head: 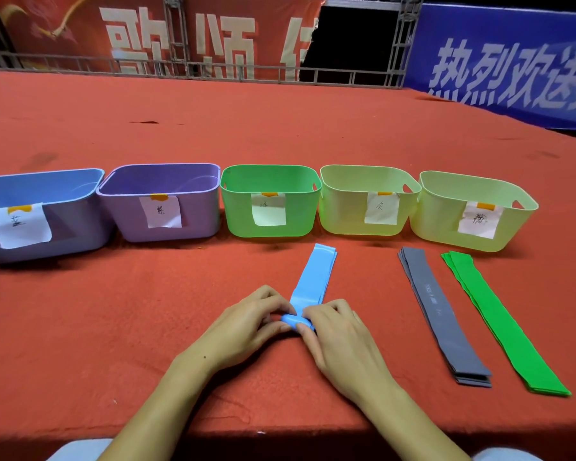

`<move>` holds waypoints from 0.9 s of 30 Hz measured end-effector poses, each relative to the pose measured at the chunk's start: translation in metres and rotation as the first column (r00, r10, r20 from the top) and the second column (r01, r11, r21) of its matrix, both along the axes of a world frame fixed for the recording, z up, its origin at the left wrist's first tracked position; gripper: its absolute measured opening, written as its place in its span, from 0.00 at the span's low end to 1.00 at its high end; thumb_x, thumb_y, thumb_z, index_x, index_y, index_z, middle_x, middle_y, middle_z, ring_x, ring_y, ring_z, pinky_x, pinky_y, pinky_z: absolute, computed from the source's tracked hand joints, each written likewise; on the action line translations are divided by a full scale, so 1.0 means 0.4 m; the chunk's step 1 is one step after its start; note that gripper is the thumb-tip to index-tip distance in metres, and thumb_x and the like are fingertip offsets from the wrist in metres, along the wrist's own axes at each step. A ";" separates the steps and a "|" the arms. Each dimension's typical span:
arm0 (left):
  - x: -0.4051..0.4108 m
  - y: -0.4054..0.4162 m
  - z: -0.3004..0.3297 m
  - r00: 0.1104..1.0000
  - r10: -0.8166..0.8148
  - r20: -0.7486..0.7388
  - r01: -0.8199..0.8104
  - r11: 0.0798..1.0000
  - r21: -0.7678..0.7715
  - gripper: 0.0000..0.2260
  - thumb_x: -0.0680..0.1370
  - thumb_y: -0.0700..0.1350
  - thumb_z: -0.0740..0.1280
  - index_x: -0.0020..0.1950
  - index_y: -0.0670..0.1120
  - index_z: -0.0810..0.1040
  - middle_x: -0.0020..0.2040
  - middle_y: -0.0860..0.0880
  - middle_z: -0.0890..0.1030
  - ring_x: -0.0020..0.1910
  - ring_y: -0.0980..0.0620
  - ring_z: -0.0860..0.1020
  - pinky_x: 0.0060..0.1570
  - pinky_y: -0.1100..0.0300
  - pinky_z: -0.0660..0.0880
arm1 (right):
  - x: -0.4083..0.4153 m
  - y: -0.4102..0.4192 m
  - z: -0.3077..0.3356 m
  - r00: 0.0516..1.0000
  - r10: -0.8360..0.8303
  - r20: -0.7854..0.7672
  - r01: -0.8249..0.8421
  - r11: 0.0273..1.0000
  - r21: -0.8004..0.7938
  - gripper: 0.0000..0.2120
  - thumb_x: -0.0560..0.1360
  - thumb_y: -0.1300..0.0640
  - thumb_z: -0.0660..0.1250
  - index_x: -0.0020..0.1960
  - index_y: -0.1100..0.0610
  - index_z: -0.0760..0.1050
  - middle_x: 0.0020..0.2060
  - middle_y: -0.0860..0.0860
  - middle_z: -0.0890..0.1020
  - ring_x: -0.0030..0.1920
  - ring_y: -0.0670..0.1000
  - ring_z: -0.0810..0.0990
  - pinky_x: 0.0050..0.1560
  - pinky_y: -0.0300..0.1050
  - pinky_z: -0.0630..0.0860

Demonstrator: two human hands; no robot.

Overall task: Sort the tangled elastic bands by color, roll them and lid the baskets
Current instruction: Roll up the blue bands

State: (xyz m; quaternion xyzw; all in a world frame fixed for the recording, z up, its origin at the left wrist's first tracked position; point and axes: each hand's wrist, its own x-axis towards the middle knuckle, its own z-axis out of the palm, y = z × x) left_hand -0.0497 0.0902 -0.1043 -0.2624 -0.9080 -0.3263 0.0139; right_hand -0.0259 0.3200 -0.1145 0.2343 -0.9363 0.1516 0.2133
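A light blue elastic band [315, 277] lies flat on the red cloth, its near end curled into a small roll. My left hand [246, 322] and my right hand [338, 334] both pinch that roll from either side. A stack of grey bands [441, 314] and a stack of green bands [499, 322] lie flat to the right. Behind stand a blue basket [40, 188], a purple basket [160, 181], a green basket [270, 176] and two pale yellow baskets [366, 178] [473, 188], each open, with a paper label on its front.
The red cloth table [113, 311] ends at a front edge just below my forearms. Far behind are a metal railing [213, 69], a red banner and a blue banner [512, 68]. No lids are in view.
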 end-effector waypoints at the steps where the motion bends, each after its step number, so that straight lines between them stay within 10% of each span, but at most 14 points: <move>1: -0.002 0.001 -0.001 1.000 0.008 -0.001 -0.008 1.000 -0.009 0.08 0.84 0.57 0.67 0.62 0.61 0.77 0.59 0.64 0.74 0.48 0.59 0.77 0.53 0.51 0.79 | -0.002 0.002 0.001 1.000 0.009 0.022 -0.009 1.000 -0.012 0.13 0.84 0.43 0.60 0.54 0.50 0.78 0.48 0.45 0.82 0.51 0.53 0.76 0.49 0.52 0.79; 17: -0.032 0.032 0.013 0.994 0.101 0.039 -0.093 0.983 -0.158 0.18 0.82 0.65 0.53 0.66 0.64 0.75 0.61 0.63 0.77 0.59 0.58 0.78 0.57 0.47 0.78 | -0.037 0.022 0.011 0.994 0.050 0.095 -0.045 0.998 -0.050 0.16 0.77 0.43 0.67 0.60 0.51 0.78 0.62 0.45 0.80 0.62 0.52 0.77 0.60 0.48 0.77; 27: -0.014 0.035 0.030 0.994 0.109 0.010 -0.107 0.989 -0.099 0.10 0.86 0.56 0.61 0.67 0.64 0.70 0.59 0.63 0.79 0.56 0.60 0.79 0.56 0.47 0.78 | -0.048 0.020 0.007 0.996 0.032 0.078 -0.033 0.999 0.016 0.16 0.81 0.42 0.61 0.61 0.51 0.77 0.52 0.46 0.83 0.52 0.53 0.81 0.48 0.53 0.79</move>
